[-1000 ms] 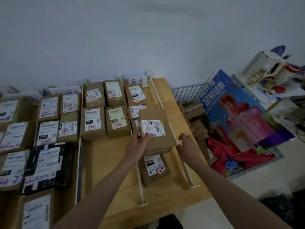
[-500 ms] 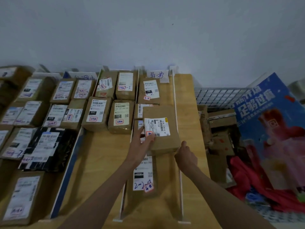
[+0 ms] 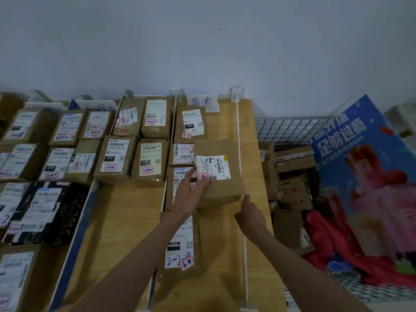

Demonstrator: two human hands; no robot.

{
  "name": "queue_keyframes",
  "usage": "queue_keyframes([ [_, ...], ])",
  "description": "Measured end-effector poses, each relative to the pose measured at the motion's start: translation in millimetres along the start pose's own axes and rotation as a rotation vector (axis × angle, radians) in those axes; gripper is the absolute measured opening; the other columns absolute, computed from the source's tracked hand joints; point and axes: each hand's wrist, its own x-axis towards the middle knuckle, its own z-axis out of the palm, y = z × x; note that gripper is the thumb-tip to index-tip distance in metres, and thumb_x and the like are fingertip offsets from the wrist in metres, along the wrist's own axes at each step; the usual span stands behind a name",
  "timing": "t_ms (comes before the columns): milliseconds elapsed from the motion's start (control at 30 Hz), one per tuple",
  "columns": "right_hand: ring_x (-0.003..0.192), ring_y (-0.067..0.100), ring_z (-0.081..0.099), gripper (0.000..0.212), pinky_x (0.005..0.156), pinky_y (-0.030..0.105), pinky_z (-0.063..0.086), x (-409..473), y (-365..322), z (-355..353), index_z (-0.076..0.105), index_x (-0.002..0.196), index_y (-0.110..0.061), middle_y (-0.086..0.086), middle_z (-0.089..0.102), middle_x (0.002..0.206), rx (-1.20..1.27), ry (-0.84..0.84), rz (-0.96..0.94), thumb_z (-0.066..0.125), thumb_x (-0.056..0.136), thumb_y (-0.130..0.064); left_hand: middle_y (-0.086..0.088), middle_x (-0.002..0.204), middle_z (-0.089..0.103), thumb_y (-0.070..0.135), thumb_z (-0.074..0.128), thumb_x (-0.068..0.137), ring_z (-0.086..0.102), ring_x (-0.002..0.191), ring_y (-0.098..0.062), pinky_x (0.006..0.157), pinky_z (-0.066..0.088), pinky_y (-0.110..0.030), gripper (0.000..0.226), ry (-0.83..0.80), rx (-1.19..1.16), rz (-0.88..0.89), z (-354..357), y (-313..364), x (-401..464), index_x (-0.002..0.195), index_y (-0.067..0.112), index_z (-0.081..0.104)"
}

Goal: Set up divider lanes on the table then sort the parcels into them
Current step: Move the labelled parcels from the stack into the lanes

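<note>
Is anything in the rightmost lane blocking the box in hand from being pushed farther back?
Nothing visible blocks it. The held box sits along the right divider, with bare table behind it. The back parcel stands to its left.

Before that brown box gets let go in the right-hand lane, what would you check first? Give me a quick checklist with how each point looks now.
1. Box inside the lane: the cardboard parcel sits between the left divider and the white right divider: ok.
2. Label readable: its white shipping label faces up: ok.
3. Hands in control: the left hand lies on its top near the label and the right hand touches its near corner: ok.
4. Resting flat on the table: cannot tell; its left side seems to overlap the parcels beside it.
5. Room behind: bare table beyond the box: ok.
</note>
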Motion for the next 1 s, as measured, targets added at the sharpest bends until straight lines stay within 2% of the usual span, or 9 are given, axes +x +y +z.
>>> queue_keyframes([
  [100,0.090,0.033,0.063,0.049,0.064,0.038,0.050,0.0,-1.0,-4.9,0.030,0.128,-0.012,0.010,0.060,0.104,-0.005,-0.006,-0.013,0.059,0.093,-0.030,0.011,0.121,0.053,0.043,0.057,0.097,0.055,0.109,-0.011,0.076,0.047,-0.019,0.057,-0.011,0.014,0.003,3.4,7.7,2.1,0.149,0.031,0.037],
  [267,0.091,0.034,0.063,0.049,0.062,0.035,0.043,4.5,-3.1,-19.6,0.033,0.119,-0.012,0.008,0.056,0.098,0.008,0.021,-0.017,0.057,0.094,-0.047,0.008,0.134,0.054,0.047,0.056,0.096,0.052,0.115,-0.012,0.089,0.044,-0.026,0.060,-0.023,0.035,-0.001,6.9,10.0,19.3,0.150,0.029,0.035],
  [367,0.084,0.031,0.064,0.046,0.059,0.035,0.047,19.5,-5.3,-31.5,0.034,0.117,-0.014,0.006,0.057,0.096,0.046,0.064,-0.029,0.056,0.094,-0.047,0.009,0.130,0.055,0.042,0.054,0.098,0.054,0.105,-0.006,0.078,0.043,-0.019,0.052,-0.051,0.032,0.025,10.7,19.7,33.2,0.147,0.031,0.038],
  [533,0.071,0.022,0.059,0.022,0.055,0.032,0.043,60.9,-17.1,-59.6,0.044,0.116,-0.013,0.007,0.062,0.093,0.208,0.245,-0.123,0.049,0.100,-0.027,0.013,0.118,0.057,0.034,0.052,0.101,0.052,0.091,0.010,0.065,0.042,-0.008,0.036,-0.052,0.037,0.076,18.7,45.0,80.4,0.136,0.029,0.047],
  [600,0.065,0.020,0.056,0.021,0.051,0.033,0.040,80.4,-28.5,-74.5,0.049,0.120,-0.011,0.006,0.062,0.084,0.391,0.314,-0.168,0.040,0.103,-0.018,0.018,0.110,0.056,0.034,0.051,0.101,0.052,0.093,0.007,0.068,0.037,-0.009,0.028,-0.039,0.048,0.093,23.1,53.6,103.2,0.129,0.035,0.046],
  [667,0.069,0.024,0.060,0.026,0.056,0.043,0.049,99.9,-41.5,-88.6,0.053,0.122,-0.012,0.005,0.063,0.084,0.563,0.357,-0.192,0.034,0.105,-0.015,0.017,0.114,0.055,0.036,0.051,0.101,0.052,0.099,-0.001,0.071,0.037,-0.012,0.035,-0.033,0.039,0.095,28.4,59.1,126.7,0.135,0.032,0.045],
  [733,0.078,0.029,0.065,0.031,0.067,0.051,0.055,117.4,-50.7,-98.3,0.055,0.127,-0.012,0.006,0.065,0.089,0.619,0.351,-0.197,0.033,0.104,-0.011,0.011,0.124,0.054,0.040,0.051,0.100,0.051,0.106,-0.007,0.079,0.039,-0.019,0.049,-0.019,0.048,0.083,33.5,60.1,146.7,0.146,0.027,0.040],
  [800,0.084,0.027,0.066,0.034,0.074,0.051,0.057,131.5,-55.5,-103.6,0.053,0.131,-0.011,0.008,0.066,0.098,0.638,0.290,-0.187,0.033,0.103,-0.008,0.010,0.124,0.053,0.040,0.051,0.099,0.051,0.110,-0.010,0.087,0.039,-0.026,0.054,-0.003,0.063,0.073,37.3,58.1,163.0,0.150,0.026,0.036],
  [1000,0.097,0.025,0.065,0.053,0.079,0.048,0.058,154.9,-56.0,-107.7,0.048,0.135,-0.012,0.009,0.065,0.111,0.645,0.196,-0.186,0.041,0.087,0.010,0.002,0.138,0.054,0.043,0.050,0.099,0.050,0.120,-0.016,0.097,0.041,-0.033,0.055,0.027,0.155,0.098,43.7,64.1,191.0,0.149,0.025,0.036],
])
